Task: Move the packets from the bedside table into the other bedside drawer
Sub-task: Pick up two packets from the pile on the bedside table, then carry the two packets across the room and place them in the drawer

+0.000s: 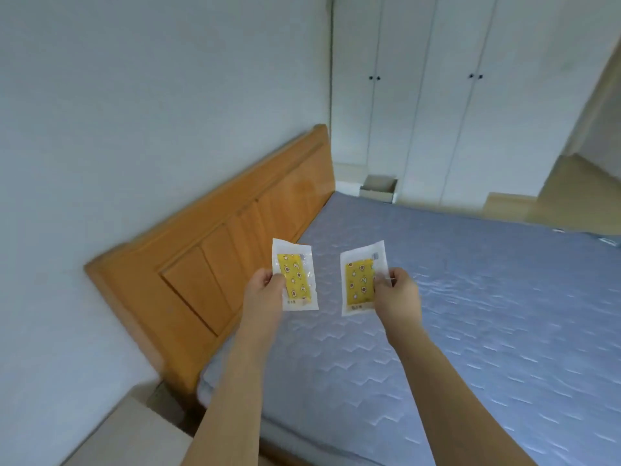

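The bed (pixel 470 314), its blue quilted mattress bare, fills the right and lower part of the view, with the wooden headboard (pixel 215 264) running along the wall on the left. Beyond the bed's far corner, against the white wardrobe (pixel 420 95), an open drawer (pixel 378 188) shows — probably the other bedside drawer, though most of its cabinet is hidden behind the mattress and its inside cannot be seen. At the lower left a pale surface (pixel 127 428) is cut off by the frame; it may be the near bedside desk, but it is too blurred to tell.

This looks like the carrying step — both packets are lifted and held in the air over the head end of the bed. The left hand (pixel 265 287) pinches the left packet (pixel 295 275) by its left edge; the right hand (pixel 398 290) pinches the right packet (pixel 363 279) by its right edge. Next, I judge, comes a walk round the bed to that drawer.
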Demonstrator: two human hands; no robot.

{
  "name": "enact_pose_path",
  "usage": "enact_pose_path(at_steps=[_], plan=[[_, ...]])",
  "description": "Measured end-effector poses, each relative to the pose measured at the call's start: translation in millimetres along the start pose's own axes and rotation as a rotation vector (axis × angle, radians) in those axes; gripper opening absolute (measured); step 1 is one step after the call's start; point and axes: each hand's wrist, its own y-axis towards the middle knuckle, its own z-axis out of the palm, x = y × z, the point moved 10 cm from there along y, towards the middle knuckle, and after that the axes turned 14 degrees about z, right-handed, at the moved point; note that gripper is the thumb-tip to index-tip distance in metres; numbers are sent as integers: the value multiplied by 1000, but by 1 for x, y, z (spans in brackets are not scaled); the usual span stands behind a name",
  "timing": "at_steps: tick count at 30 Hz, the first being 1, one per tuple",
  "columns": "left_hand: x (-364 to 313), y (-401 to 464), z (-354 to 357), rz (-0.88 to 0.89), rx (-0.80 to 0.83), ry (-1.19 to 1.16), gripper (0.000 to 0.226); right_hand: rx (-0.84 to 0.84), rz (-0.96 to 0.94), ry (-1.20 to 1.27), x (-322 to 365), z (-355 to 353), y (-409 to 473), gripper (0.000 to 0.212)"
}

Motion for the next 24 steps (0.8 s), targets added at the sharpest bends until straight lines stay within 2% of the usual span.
enact_pose_path(at_steps=[7,11,15,18,21,24], plan=[[-52,-85,252,29,302,-102,9,-326,92,199,-47,-290,30,18],[-65,-167,394,27,475,-167,4,-485,125,353,-89,-450,22,15],[-78,-270,525,10,679,-206,14,-653,146,424,-138,-594,-2,15],[-90,-351,612,-9,822,-244,18,-786,180,463,-181,-688,-26,17],[-101,-426,685,-16,943,-279,5,-908,209,510,-226,-768,-47,17],[-103,-492,751,-42,1037,-301,9,-1006,242,565,-271,-835,-59,15]])
